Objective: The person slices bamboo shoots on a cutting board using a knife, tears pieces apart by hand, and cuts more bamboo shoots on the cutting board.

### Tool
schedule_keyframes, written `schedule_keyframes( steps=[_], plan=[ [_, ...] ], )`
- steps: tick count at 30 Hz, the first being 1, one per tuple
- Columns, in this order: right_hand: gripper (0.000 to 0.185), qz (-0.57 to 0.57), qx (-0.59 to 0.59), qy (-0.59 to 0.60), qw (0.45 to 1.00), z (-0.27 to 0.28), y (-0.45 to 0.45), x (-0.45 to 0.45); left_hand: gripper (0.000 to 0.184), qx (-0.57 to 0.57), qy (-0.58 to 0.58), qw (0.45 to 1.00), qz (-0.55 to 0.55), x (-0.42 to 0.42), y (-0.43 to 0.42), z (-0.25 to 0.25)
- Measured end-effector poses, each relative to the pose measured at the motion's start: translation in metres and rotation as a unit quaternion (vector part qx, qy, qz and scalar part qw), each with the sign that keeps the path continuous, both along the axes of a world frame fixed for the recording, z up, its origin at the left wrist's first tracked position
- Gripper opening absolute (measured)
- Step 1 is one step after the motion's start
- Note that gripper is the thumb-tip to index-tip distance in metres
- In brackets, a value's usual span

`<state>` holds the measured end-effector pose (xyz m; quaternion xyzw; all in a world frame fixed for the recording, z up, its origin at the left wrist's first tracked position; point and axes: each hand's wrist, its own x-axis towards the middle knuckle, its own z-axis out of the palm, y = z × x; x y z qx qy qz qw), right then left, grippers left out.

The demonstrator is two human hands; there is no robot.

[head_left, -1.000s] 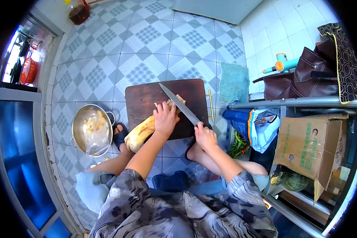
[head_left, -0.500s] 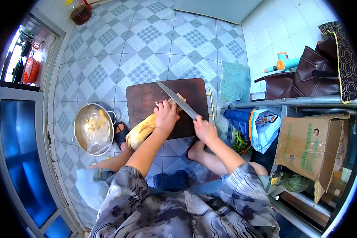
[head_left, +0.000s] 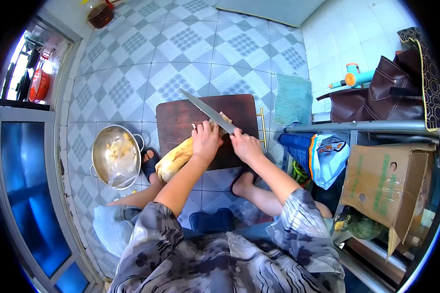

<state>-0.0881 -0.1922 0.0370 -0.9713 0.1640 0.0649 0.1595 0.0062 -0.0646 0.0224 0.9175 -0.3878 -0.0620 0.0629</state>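
Note:
A long, pale-yellow vegetable, possibly a bamboo shoot, lies slantwise across a dark brown wooden board, its thick end over the near left edge. My left hand is closed over its upper part with bent fingers. The handle of a long kitchen knife is in my right hand. Its blade points up and left, crossing just beyond my left fingers at the vegetable's far end. Whether the edge touches the vegetable is hard to see. Small pale scraps lie by the fingers.
Left of the board, a steel pot holds yellowish pieces and a clear plastic bag. A metal rack with a cardboard box, a blue-white bag and a dark green squash stands right. A teal cloth lies on the tiled floor.
The knife has shifted left and away from me, its tip now past the board's far edge. My right hand has come closer to my left hand, which stays on the vegetable.

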Motion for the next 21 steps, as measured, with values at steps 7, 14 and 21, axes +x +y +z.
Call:
schedule_keyframes(
  steps=[7, 14, 21],
  plan=[
    [0.031, -0.021, -0.006, 0.104, 0.994, 0.012, -0.01, -0.057, 0.061, -0.019, 0.009, 1.0, -0.016, -0.003, 0.004, 0.003],
    [0.029, 0.001, 0.018, 0.0, 1.0, -0.004, 0.004, 0.029, 0.062, 0.003, -0.021, 0.999, -0.025, 0.0, 0.001, -0.004],
    [0.03, -0.036, 0.012, 0.09, 0.995, 0.011, -0.012, -0.054, 0.063, -0.028, -0.053, 0.998, -0.007, 0.001, 0.001, -0.006]
  ],
)
